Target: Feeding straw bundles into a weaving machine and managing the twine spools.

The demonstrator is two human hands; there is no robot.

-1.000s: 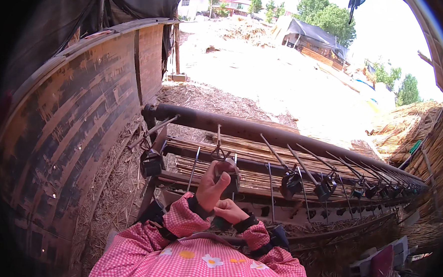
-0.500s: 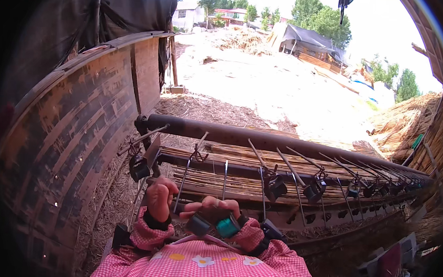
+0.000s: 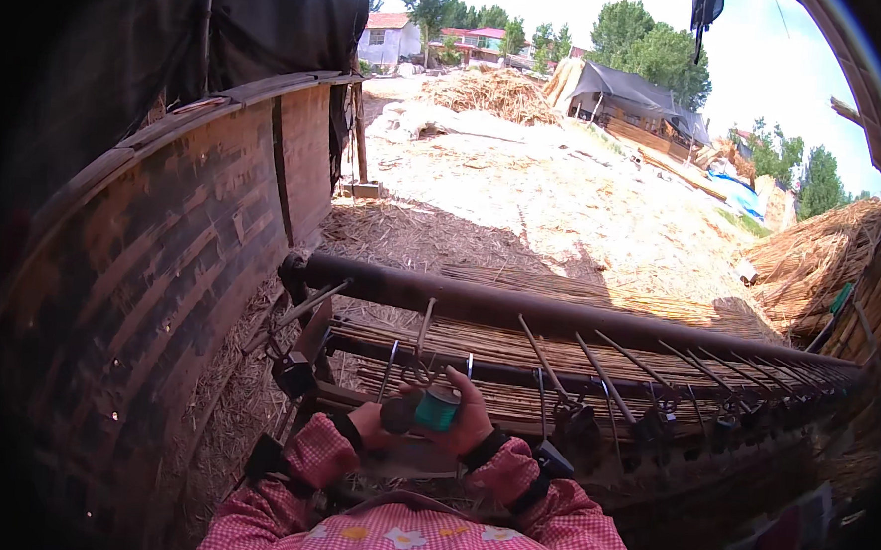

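Note:
My right hand [image 3: 469, 422] is closed around a spool of green thread [image 3: 437, 408], its thumb up along the far side. Against the spool's left end sits a dark, round cup-like piece [image 3: 398, 414]. My left hand [image 3: 371, 426] grips that piece from the left, its fingertips partly hidden. Both hands are close together in front of my chest. Just beyond them, a thin rod [image 3: 426, 324] comes down from a thick dark pipe [image 3: 499, 306], with a bent wire loop [image 3: 422, 368] at its lower end, very near the spool.
More rods with dark holders [image 3: 574, 421] line the frame toward the right, and one holder [image 3: 294, 375] hangs at left. Long reeds [image 3: 598, 303] lie behind the pipe. A worn board wall [image 3: 184, 232] stands on my left. Stacked reeds [image 3: 820, 265] rise at far right.
Both hands have moved forward and up, bringing the green spool and dark piece from near my chest to the wire loop. My left hand has joined them. The head view has shifted slightly.

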